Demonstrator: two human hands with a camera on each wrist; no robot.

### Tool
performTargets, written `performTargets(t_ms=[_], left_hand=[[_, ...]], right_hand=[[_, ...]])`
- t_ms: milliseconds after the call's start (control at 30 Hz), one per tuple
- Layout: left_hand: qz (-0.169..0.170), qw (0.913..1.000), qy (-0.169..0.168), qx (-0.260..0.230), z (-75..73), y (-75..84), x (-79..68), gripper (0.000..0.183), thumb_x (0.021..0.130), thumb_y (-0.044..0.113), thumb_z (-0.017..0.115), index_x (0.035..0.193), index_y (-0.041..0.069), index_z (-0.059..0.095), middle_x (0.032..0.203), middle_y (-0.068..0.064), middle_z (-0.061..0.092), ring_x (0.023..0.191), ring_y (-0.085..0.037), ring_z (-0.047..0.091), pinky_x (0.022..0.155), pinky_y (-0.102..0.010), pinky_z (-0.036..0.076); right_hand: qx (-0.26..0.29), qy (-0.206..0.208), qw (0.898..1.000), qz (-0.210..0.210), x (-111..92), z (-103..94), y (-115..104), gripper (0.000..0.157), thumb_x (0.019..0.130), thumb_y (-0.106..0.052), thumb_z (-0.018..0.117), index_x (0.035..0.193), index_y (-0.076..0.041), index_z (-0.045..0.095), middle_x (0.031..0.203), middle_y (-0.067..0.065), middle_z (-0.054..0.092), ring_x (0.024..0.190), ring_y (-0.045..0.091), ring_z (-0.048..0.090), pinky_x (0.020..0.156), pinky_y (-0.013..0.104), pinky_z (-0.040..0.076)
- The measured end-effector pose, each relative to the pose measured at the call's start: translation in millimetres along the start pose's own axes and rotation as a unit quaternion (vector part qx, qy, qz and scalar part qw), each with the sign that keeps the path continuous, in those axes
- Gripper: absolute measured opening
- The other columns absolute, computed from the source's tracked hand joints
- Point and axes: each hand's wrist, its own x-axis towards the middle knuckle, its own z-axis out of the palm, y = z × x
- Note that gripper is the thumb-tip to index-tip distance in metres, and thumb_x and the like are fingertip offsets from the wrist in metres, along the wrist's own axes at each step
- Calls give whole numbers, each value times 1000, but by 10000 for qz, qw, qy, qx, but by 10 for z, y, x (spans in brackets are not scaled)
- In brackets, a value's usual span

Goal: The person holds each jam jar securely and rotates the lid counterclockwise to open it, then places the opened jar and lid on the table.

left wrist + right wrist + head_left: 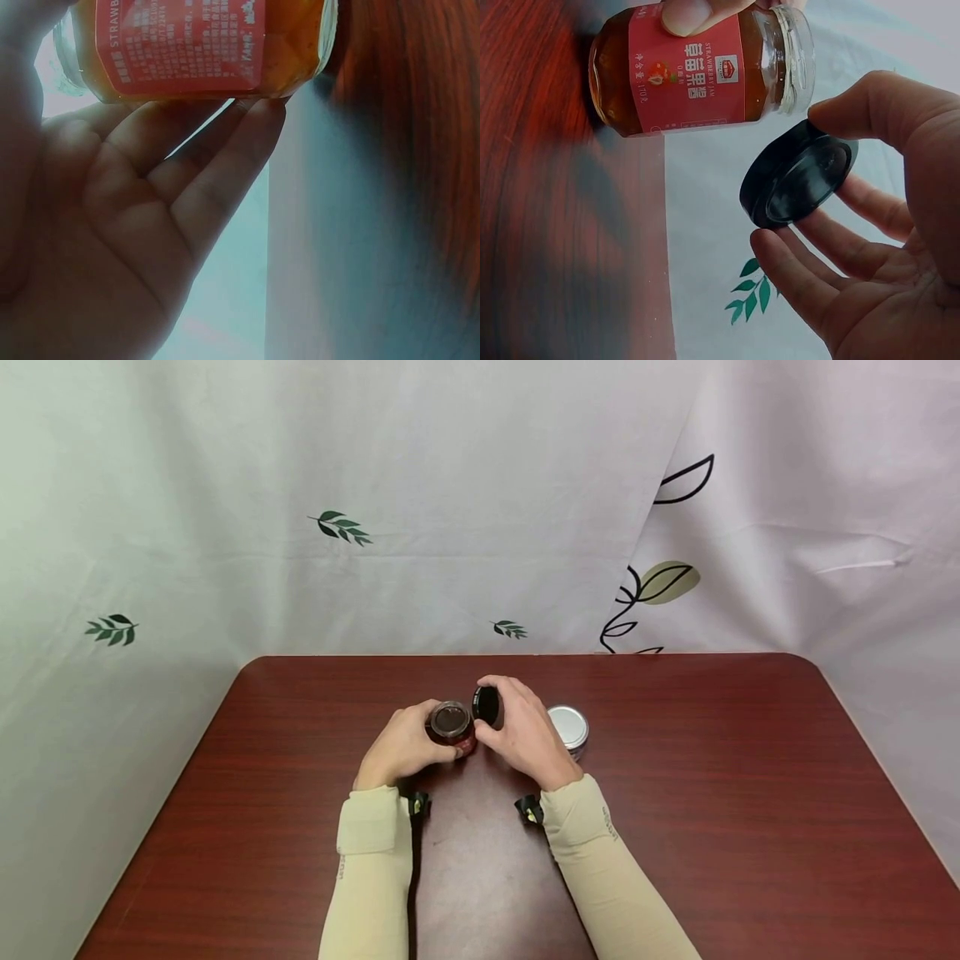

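Note:
My left hand grips a glass jam jar with a red strawberry jam label and amber-brown contents. The jar stands upright at the table's far middle, its mouth uncovered and facing up. In the left wrist view, fingers reach round behind the jar. My right hand holds a black round lid by its edge, thumb on one side and fingers on the other. The lid is tilted on its side, its hollow underside showing, right beside the jar's rim.
A round container with a white top stands just right of my right hand, partly hidden by it. The dark red wooden table ends at a pale curtain with leaf prints behind it.

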Motion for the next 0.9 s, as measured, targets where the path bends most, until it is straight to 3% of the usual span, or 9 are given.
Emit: performTargets(t_ms=[900], left_hand=[[40,10000,-64,-46,-8,12,-7,48,69,20,86,113,11,68,94,2,70,80,-13,63,76,-35,51]], right_hand=[[-43,-78,9999,108,-9,4,41,50,81,-13,73,129,-9,59,125,7,64,114,23,60,95,39,49]])
